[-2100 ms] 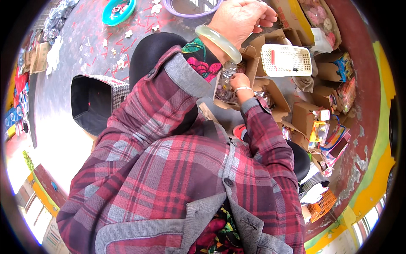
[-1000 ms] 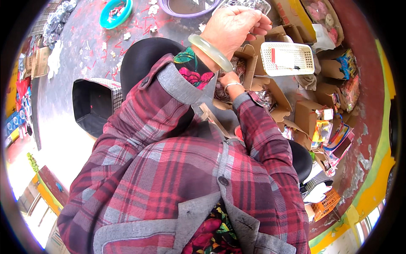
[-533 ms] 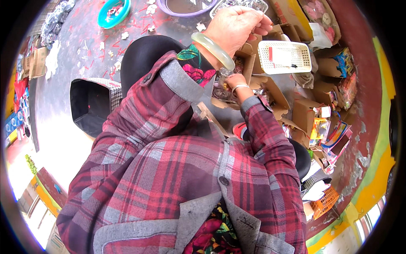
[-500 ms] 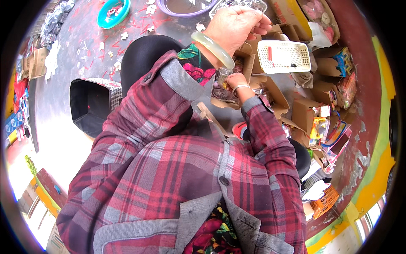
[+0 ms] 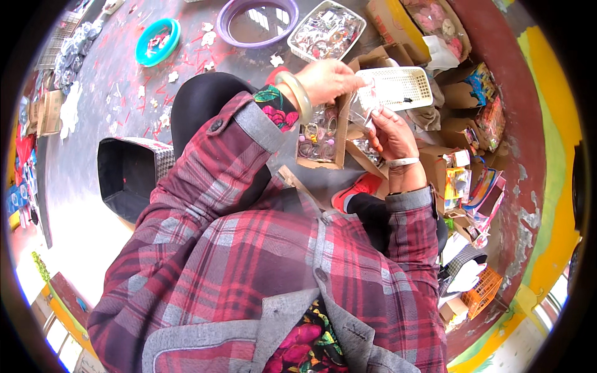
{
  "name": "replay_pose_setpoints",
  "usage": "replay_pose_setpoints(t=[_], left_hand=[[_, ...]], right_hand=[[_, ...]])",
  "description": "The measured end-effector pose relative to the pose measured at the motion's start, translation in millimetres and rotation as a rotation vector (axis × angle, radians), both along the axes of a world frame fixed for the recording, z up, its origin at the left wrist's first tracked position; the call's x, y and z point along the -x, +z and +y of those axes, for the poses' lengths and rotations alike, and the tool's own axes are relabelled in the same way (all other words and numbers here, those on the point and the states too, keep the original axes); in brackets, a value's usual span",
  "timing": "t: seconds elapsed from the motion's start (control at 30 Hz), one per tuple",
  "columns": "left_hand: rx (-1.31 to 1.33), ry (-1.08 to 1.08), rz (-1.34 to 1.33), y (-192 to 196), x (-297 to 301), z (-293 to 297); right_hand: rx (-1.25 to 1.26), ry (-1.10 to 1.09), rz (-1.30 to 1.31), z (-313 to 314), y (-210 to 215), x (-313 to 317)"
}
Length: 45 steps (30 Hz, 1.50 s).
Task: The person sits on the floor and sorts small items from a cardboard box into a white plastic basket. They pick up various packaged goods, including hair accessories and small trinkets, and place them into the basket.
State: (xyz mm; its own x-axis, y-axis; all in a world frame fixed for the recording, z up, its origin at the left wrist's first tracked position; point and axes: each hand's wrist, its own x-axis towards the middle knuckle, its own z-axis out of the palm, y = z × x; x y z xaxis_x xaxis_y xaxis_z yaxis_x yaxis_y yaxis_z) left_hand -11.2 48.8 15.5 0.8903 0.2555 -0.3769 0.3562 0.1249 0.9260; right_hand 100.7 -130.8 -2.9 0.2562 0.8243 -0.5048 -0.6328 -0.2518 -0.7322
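Observation:
A small clear plastic bag (image 5: 359, 110) hangs between my hands, its contents hard to make out through the glare. My right hand (image 5: 395, 133) pinches its right side between thumb and fingers. At the bag's upper edge, the fingers of my left hand (image 5: 328, 82) are closed on it. Below my left hand stands an open cardboard box (image 5: 340, 140) with small bagged pieces and coloured trinkets inside. Just beyond my right hand is a white perforated basket (image 5: 425, 93), with a small black thing in it.
A white tray of bagged items (image 5: 297, 51), a purple basin (image 5: 221, 25) and a turquoise basin (image 5: 140, 53) stand at the far side. More cardboard boxes (image 5: 455, 132) crowd the right. A black-lined bin (image 5: 124, 174) is at left. Red and white scraps litter the floor.
My right hand has come up out of the cardboard box and now holds the plastic bag. My left hand has lowered toward it. The view has shifted slightly.

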Motion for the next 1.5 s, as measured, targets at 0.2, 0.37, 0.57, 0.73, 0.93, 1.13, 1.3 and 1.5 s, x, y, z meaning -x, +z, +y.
replay_pose_setpoints(t=[0.2,0.37,0.57,0.73,0.93,1.13,1.3,1.5], left_hand=[[0.236,-0.035,0.054,0.5,-4.1,-17.6],[0.324,0.100,-0.009,-3.9,-6.6,-18.3],[0.436,0.115,0.040,0.0,-8.2,-22.6],[0.447,0.118,0.084,0.4,-10.9,-23.0],[-0.336,0.299,-0.368,-2.8,-17.6,-24.0],[0.132,-0.066,-0.246,4.9,-12.9,-23.8],[0.198,-0.046,-0.195,-1.3,-14.0,-27.9],[0.195,-0.060,-0.203,-3.3,-16.0,-25.6]], right_hand=[[0.051,-0.076,-0.209,-8.7,20.6,-4.6],[0.018,-0.237,-1.109,-13.7,37.7,4.2],[-0.109,-0.080,-2.083,-2.9,35.1,26.0],[-0.081,-0.229,-1.825,-4.1,28.9,25.1],[0.037,-0.270,-0.716,-10.3,42.1,12.3],[0.019,-0.205,-0.458,-16.7,45.2,1.9],[0.068,-0.195,-0.618,-10.6,51.3,7.0],[0.088,-0.177,-0.720,-15.2,47.7,4.5]])
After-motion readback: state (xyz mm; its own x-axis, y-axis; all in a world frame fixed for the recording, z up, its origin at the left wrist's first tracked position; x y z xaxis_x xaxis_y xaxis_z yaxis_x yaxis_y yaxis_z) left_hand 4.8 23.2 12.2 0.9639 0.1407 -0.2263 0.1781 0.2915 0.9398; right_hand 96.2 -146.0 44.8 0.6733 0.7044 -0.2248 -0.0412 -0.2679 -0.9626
